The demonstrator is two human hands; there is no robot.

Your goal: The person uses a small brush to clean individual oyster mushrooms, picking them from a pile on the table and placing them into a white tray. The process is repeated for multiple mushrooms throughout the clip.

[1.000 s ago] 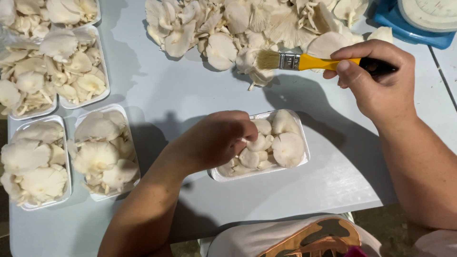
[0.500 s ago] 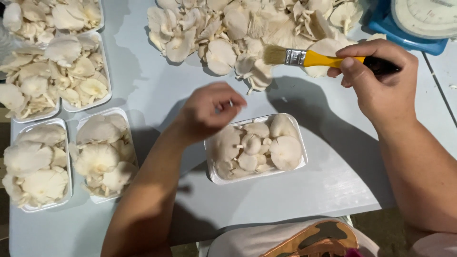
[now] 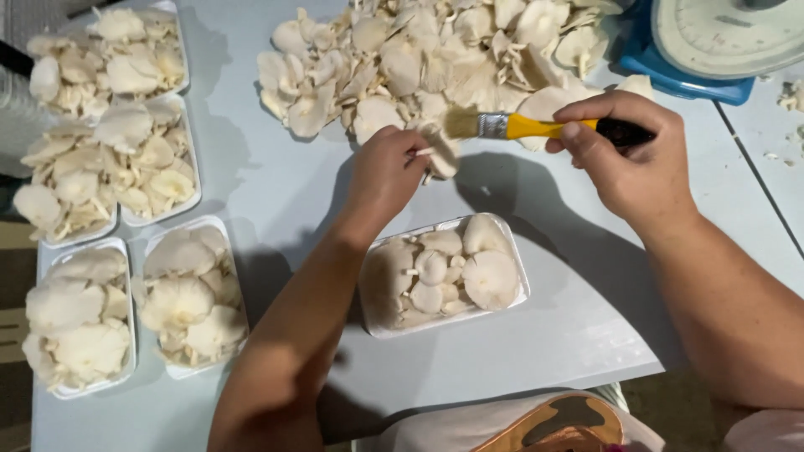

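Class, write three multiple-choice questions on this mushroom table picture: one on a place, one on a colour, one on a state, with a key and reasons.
1. Where is the weighing scale?
A. Top right corner
B. Bottom left
C. Inside a tray

2. What colour is the brush handle near the metal band?
A. Green
B. Yellow
C. White

3. What is the left hand doing?
A. Resting flat on the table
B. Holding the brush
C. Pinching a mushroom by the pile

Key: 1 A, it sits at the upper right edge. 2 B, yellow, turning black within the right hand. 3 C, its fingers close on a mushroom under the bristles.

Pale table [image 3: 276, 201] — mushroom heap [image 3: 435, 59], filled trays [image 3: 444, 276], blue scale [image 3: 720, 46].
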